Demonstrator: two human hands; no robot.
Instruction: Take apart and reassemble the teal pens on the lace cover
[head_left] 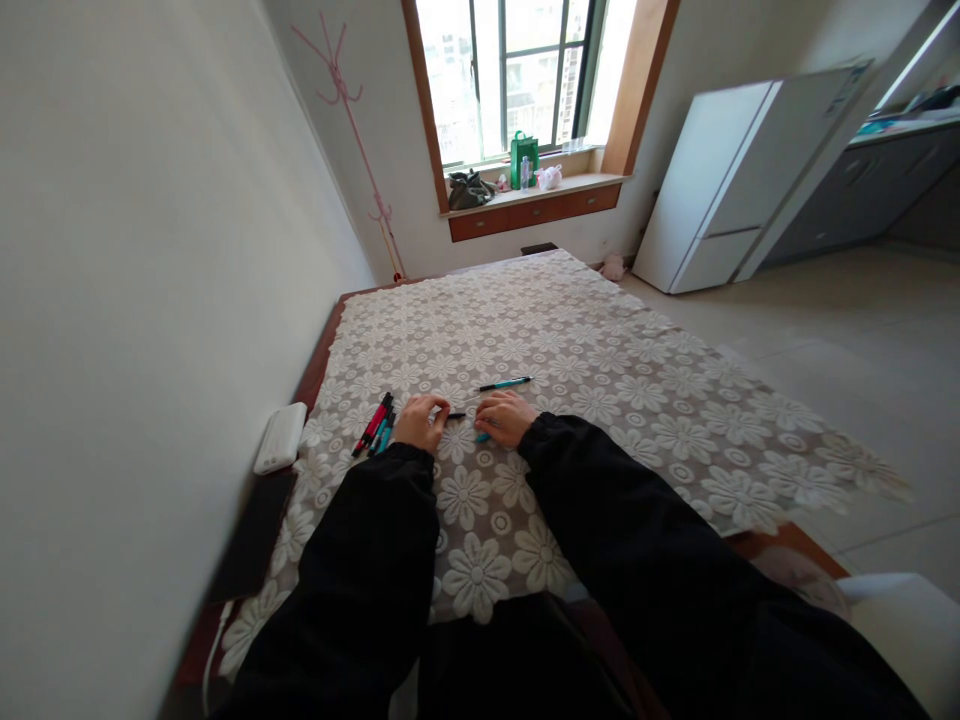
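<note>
**Two hands, one dark pen, low centre of the frame**

Two hands are down on the lace cloth (600, 370), just below the middle of the picture. The left hand (420, 420) is curled, its fingers closed over the end of a dark pen (456, 415), a thin black stick lying flat between the hands. The right hand (506, 417) is also curled, knuckles up; a bit of teal (481, 437) pokes out beneath it, though whether it is gripped I cannot tell.

Just above the right hand lies a teal pen (506, 383), slim, alone, clear of both hands. Left of the left hand sits a cluster of pens (377, 424), red, black and teal, side by side and nearly touching the wrist.

The cloth is pale, openwork, patterned all over with big daisies (dark wood shows through at the edges). Black sleeves (600, 520) fill the bottom of the frame.

At the left edge, a smooth white rounded box (280, 437) against the wall. Upper right, a white fridge (739, 175); top centre, a window (517, 75) with a green bag (524, 158) on the sill.
</note>
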